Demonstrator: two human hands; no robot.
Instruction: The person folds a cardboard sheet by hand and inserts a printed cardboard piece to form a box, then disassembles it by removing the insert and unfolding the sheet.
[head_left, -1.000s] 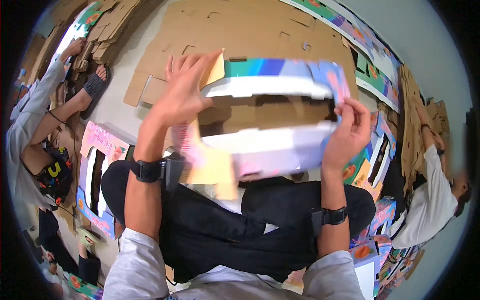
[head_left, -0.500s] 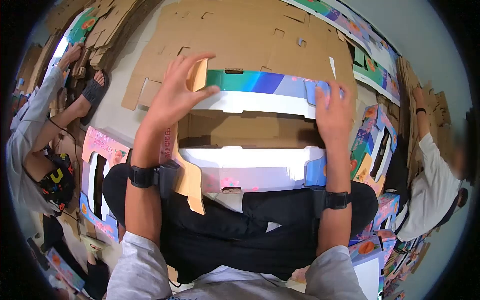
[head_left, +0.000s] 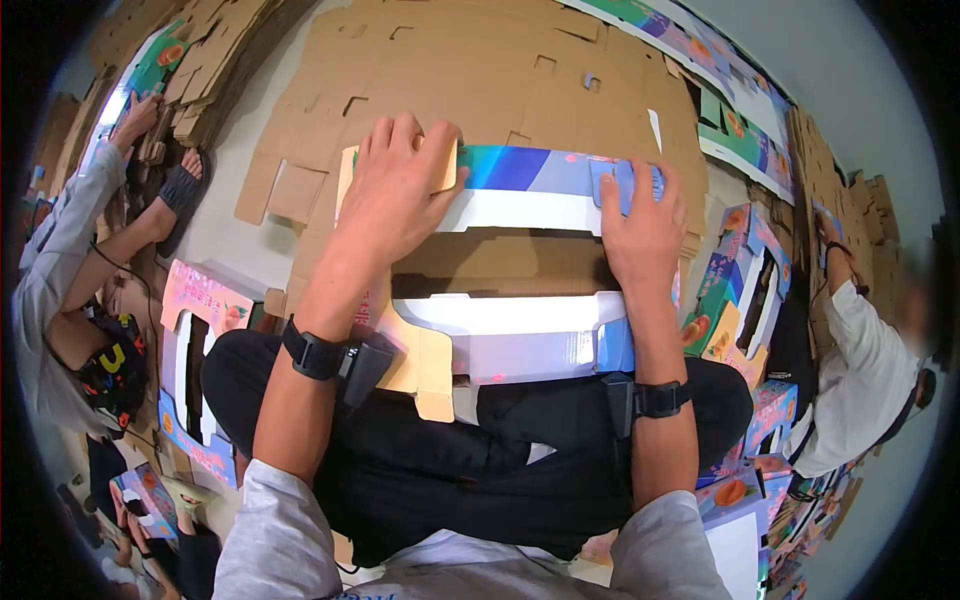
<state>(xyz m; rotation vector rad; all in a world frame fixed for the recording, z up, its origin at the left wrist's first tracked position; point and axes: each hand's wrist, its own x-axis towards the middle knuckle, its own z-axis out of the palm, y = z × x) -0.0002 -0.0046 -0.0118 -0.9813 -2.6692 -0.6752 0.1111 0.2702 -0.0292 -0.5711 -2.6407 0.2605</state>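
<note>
Across the person's lap & the flat cardboard sheets (head_left: 480,80) on the floor, the printed box (head_left: 540,170) looks approx. half-formed: left hand (head_left: 400,195) spread flat on its far-left corner, right hand (head_left: 640,230) pressing flat on the far-right corner, near-left tan flap (head_left: 425,360) not yet tucked.

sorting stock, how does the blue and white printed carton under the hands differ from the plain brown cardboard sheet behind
The blue and white printed carton carries print; the plain brown cardboard sheet is bare. The carton is folded around an open middle; the sheet lies flat. Left hand and right hand press the carton, not the sheet. Both are die-cut cardboard.
</note>
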